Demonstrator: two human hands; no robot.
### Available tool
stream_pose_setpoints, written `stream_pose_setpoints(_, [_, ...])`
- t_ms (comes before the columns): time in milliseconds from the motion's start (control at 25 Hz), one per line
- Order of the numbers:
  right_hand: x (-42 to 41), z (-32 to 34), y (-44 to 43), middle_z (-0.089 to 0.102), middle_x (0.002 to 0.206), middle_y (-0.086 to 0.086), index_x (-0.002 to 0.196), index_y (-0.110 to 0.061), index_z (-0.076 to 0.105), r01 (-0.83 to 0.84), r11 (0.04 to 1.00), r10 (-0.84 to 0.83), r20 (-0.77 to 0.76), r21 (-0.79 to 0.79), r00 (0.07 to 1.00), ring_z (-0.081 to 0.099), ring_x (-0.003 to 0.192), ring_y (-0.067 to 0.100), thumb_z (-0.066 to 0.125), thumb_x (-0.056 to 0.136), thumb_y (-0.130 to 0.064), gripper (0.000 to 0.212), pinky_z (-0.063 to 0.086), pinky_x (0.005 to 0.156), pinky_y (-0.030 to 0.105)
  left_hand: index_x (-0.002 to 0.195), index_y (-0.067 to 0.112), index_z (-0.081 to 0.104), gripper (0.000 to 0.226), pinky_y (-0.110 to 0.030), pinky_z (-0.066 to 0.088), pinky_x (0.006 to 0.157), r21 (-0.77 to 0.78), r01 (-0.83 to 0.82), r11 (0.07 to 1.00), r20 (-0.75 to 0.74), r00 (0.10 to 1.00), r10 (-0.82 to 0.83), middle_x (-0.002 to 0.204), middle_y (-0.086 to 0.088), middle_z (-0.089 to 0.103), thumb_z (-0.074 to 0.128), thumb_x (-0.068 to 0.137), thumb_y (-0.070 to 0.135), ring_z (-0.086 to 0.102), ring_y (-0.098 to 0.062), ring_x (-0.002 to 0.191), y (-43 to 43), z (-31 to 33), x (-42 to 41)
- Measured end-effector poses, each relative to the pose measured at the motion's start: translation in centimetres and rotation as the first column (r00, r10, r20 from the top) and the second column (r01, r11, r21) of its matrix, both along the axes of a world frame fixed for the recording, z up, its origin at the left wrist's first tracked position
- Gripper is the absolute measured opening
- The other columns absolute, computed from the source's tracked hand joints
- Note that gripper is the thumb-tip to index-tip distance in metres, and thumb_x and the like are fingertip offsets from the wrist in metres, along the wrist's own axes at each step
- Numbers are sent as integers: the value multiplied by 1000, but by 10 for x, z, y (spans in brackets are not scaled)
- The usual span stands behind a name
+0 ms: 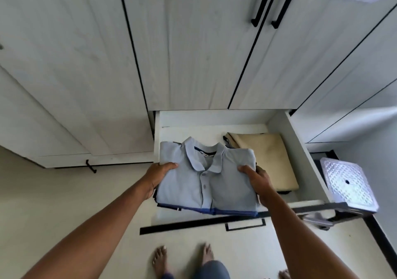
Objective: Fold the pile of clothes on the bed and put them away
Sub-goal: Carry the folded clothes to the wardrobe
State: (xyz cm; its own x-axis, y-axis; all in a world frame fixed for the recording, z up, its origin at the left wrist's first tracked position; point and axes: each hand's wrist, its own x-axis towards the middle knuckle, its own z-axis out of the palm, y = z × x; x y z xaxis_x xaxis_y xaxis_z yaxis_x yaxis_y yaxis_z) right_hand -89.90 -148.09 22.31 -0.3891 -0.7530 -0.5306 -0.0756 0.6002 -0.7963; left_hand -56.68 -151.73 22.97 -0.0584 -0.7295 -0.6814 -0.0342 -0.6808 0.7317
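Head view, both hands' fingers [169,165] clamped on folded shirt stack [206,182], above open drawer [300,150]

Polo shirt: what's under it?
Blue and dark edges of more folded clothes show beneath the polo shirt; how many is hidden. The left hand and right hand grip them, covering the drawer floor below.

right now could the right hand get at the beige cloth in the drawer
Probably not yet: the right hand grips the shirt stack, though the beige cloth lies uncovered beside it.
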Motion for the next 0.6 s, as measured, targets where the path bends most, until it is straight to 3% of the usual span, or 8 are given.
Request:
stream_pose_setpoints(200, [-43, -63, -88, 73, 105, 8, 113, -19, 66, -83, 990, 81, 19, 113, 997, 70, 91, 29, 80, 85, -28, 33, 57, 67, 36, 109, 10, 72, 57, -33, 55, 74, 125, -19, 992, 80, 997, 9, 98, -11, 79, 73, 64, 45, 74, -31, 91, -69, -58, -43])
stream_pose_setpoints(400, [-66, -118, -155, 71, 105, 6, 110, -21, 63, -166, 964, 170, 1, 205, 985, 69, 92, 27, 81, 84, -23, 32, 58, 71, 39, 111, 14, 70, 41, -41, 58, 84, 184, -130, 974, 138, 985, 105, 102, -11, 76, 74, 77, 37, 72, -32, 93, -122, -102, -69])
stream_pose_setpoints(520, [-73, -135, -191, 71, 108, 6, 108, -26, 62, -217, 948, 226, -13, 232, 974, 70, 94, 28, 81, 81, -28, 33, 61, 82, 49, 114, 10, 68, 33, -35, 54, 75, 188, -181, 965, 176, 973, 148, 103, -12, 74, 71, 86, 28, 70, -31, 92, -144, -112, -77])
stream_pose_setpoints(600, [-73, -142, -202, 71, 108, 3, 112, -28, 62, -241, 942, 246, 10, 235, 969, 69, 96, 28, 81, 74, -34, 43, 61, 85, 53, 113, 10, 68, 39, -36, 55, 76, 217, -209, 954, 196, 966, 167, 104, -13, 74, 72, 80, 30, 70, -32, 93, -146, -113, -78])
